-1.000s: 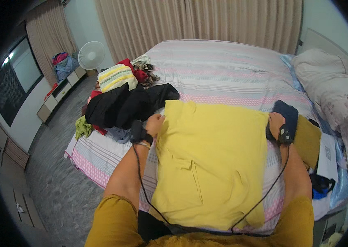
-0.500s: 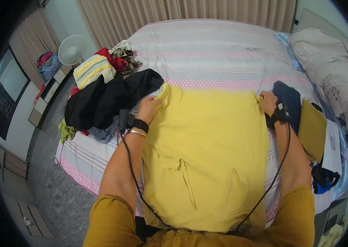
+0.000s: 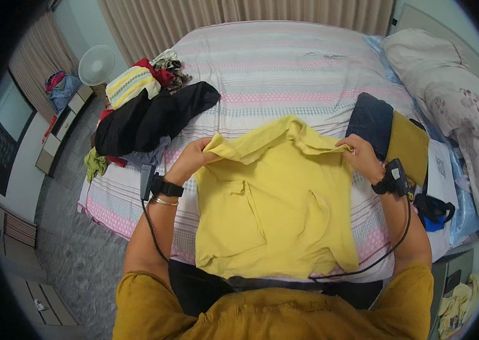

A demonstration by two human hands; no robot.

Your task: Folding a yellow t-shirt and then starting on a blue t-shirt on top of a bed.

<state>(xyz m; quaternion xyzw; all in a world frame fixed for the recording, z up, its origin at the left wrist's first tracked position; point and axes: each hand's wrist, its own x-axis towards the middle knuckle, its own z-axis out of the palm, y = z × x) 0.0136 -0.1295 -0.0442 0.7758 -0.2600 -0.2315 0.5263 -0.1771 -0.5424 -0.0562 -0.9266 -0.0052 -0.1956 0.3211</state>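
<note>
From where I stand, the yellow top (image 3: 270, 212) lies on the bed (image 3: 285, 59) before the person, its far edge raised; left hand (image 3: 192, 158) and right hand (image 3: 362, 158) each pinch that edge near one end, fingers closed. I'd hold both level, edge taut, against wrinkling. Its underside is hidden; I can't tell what's tucked beneath

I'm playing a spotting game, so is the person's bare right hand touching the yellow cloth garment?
Touching. The head view shows the bare right hand gripping the yellow cloth garment at the right end of its far edge.
</note>
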